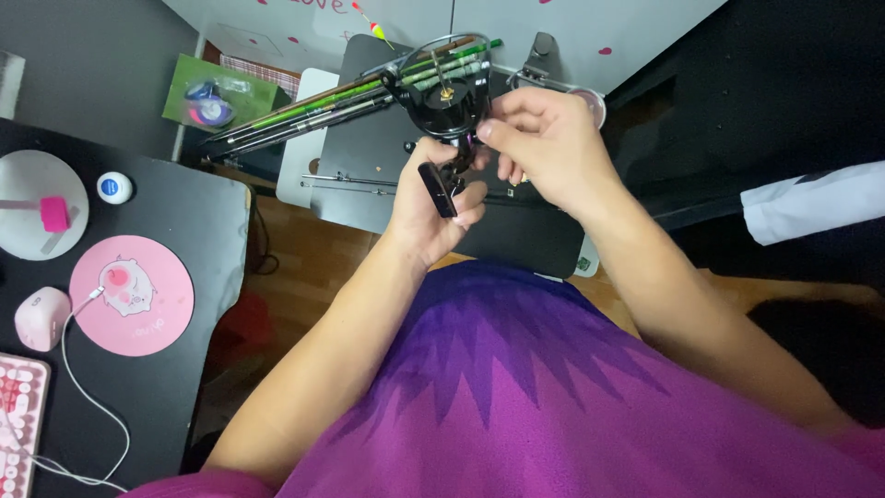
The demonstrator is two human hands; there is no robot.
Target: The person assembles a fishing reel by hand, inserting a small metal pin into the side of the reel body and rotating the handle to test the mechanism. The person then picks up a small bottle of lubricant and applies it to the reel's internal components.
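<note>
I see my left hand [431, 207] and right hand [544, 148] both clamped on the black metal fishing reel [444, 106], green rods [350, 97] at ten o'clock.

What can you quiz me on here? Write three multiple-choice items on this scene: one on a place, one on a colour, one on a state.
1. Where does the round pink mouse pad lie?
A. On the black desk, to the person's left
B. Under the fishing rods
C. On the person's lap

2. What colour is the person's shirt?
A. Green
B. Purple
C. White

3. How is the black fishing reel held?
A. It lies alone on the floor
B. Only the left hand touches it
C. Both hands hold it in the air

Answers:
1 A: the pad lies on the desk beside a pink mouse.
2 B: purple cloth fills the lower frame.
3 C: the left hand grips it from below, and the right hand pinches its side.
</note>
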